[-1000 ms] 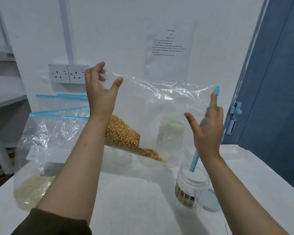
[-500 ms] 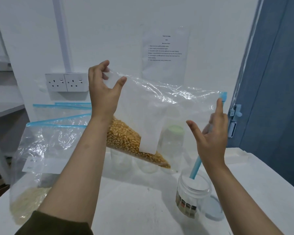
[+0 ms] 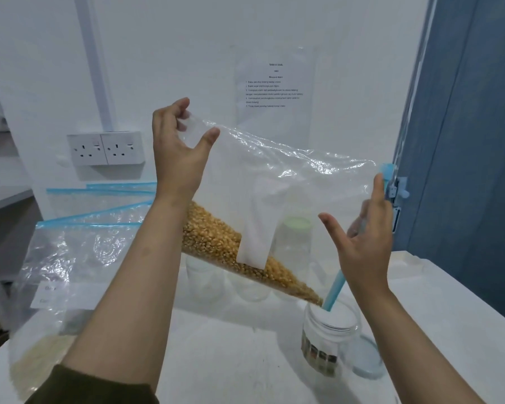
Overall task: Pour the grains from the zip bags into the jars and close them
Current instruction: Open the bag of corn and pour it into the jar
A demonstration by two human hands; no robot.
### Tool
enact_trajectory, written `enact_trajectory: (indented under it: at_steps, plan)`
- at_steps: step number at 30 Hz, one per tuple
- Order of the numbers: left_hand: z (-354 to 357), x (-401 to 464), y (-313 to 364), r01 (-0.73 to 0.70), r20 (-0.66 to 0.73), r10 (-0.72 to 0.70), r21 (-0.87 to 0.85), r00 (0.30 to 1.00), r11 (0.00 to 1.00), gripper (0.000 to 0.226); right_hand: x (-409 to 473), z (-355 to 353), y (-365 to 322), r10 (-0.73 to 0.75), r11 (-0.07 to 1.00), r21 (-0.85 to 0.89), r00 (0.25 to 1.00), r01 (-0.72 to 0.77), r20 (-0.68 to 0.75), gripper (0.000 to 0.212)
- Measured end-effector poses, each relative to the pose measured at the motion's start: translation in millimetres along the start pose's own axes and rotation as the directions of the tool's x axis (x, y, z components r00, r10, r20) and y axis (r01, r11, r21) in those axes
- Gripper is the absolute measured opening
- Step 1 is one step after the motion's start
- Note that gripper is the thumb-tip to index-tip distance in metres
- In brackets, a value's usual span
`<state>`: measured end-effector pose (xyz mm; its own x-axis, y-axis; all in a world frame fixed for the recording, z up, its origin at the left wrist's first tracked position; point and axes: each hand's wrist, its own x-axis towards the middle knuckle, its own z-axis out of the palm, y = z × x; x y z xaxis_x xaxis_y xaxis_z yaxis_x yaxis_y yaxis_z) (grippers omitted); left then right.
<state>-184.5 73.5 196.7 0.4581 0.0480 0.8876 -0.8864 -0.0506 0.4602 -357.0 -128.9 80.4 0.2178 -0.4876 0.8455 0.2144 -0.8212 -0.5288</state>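
A clear zip bag [image 3: 289, 182] with yellow corn kernels [image 3: 216, 243] hangs tilted between my hands. My left hand [image 3: 178, 153] pinches its raised upper left corner. My right hand [image 3: 365, 240] holds the blue zip edge [image 3: 337, 287] on the right, index finger straight up along it. The kernels lie in a wedge that runs down to the low corner, just above the mouth of an open glass jar [image 3: 330, 330] on the white table [image 3: 231, 360]. The zip strip's lower end dips into the jar mouth.
Several more zip bags [image 3: 79, 258] lean against the wall at left, the front one holding pale grain. Empty jars, one with a green lid [image 3: 296, 225], stand behind the held bag. A blue lid [image 3: 368, 360] lies right of the open jar. A blue door [image 3: 464, 170] is at right.
The bag's low corner and the kernels have moved down and right, closer to the jar mouth. My left hand still holds the raised corner.
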Motion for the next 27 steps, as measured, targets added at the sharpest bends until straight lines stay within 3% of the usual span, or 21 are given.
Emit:
enact_trajectory:
  at_steps: [27]
  plan:
    - [12, 9, 7, -0.063, 0.049, 0.063, -0.004, 0.997, 0.998, 0.054, -9, -6, 8, 0.011, 1.000, -0.011, 1.000, -0.011, -0.023, 0.096]
